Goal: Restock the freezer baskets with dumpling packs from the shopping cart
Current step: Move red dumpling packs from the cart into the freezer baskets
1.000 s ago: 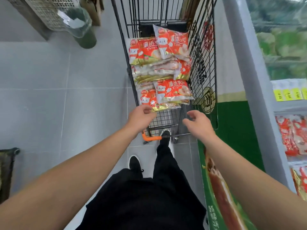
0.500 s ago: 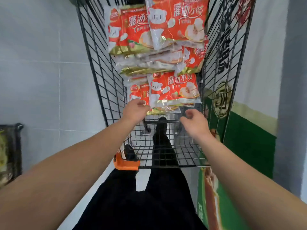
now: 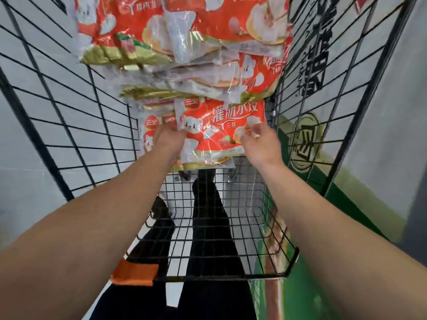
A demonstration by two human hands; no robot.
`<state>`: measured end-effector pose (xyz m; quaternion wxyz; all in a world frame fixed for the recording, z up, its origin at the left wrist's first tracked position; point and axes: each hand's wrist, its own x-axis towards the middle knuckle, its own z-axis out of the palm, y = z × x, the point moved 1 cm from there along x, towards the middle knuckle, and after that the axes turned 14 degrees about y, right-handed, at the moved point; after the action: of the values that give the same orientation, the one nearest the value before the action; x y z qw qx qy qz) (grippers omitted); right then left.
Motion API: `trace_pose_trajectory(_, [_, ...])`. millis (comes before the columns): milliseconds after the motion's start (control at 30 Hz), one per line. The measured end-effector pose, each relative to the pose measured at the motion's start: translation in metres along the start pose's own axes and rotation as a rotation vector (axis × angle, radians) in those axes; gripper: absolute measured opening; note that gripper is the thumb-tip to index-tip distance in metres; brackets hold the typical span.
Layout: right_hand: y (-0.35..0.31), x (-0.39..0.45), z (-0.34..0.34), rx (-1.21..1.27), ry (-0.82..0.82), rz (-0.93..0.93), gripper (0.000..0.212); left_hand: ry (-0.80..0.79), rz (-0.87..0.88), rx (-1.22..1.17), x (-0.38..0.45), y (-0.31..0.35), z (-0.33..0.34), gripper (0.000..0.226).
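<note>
Red and gold, the nearest dumpling pack sits at the shopping cart's near end — our left hand and right hand pinch its side edges, so we lift evenly.

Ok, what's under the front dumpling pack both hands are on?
Under the front pack, gold-edged packs peek out at its near edge, and another red pack lies half under its left side. The left hand covers that seam; how many packs lie beneath cannot be seen.
</note>
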<state>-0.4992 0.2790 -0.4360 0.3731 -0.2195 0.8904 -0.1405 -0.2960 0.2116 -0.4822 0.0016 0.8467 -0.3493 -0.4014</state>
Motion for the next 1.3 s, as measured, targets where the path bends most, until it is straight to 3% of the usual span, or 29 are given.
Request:
trace_pose_trajectory(200, [-0.011, 0.014, 0.013, -0.111, 0.01, 0.048, 0.028, 0.003, 0.042, 0.117, -0.011, -0.033, -0.023, 0.021])
trace_pose_trajectory(333, [-0.014, 0.029, 0.025, 0.029, 0.017, 0.259, 0.023, 0.104, 0.029, 0.184, -0.008, -0.041, -0.03, 0.013])
trace_pose_trajectory(433, [-0.01, 0.036, 0.041, 0.018, 0.005, 0.335, 0.032, 0.204, 0.004, 0.193, 0.002, -0.045, -0.039, 0.011])
trace_pose_trajectory(600, [-0.001, 0.017, 0.055, -0.02, 0.081, 0.239, 0.024, 0.201, -0.071, 0.113, 0.011, -0.057, -0.053, 0.013])
trace_pose_trajectory(700, [0.005, 0.002, 0.058, 0.128, -0.012, 0.383, 0.026, 0.158, -0.158, -0.06, 0.008, -0.059, -0.056, 0.025])
trace_pose_trajectory(833, [0.013, -0.005, 0.051, 0.326, -0.102, 0.593, 0.03, 0.148, -0.169, -0.168, 0.002, -0.058, -0.062, 0.021])
trace_pose_trajectory(1100, [0.006, -0.076, 0.007, 0.34, 0.003, 0.454, 0.012, 0.075, -0.163, -0.325, -0.062, -0.073, -0.099, 0.023])
trace_pose_trajectory(1167, [0.004, -0.107, -0.008, 0.394, 0.058, 0.397, 0.013, 0.027, -0.144, -0.376, -0.086, -0.076, -0.117, 0.011])
trace_pose_trajectory(1300, [0.006, -0.166, -0.031, 0.481, 0.208, 0.297, 0.008, -0.054, -0.062, -0.464, -0.126, -0.082, -0.148, 0.02])
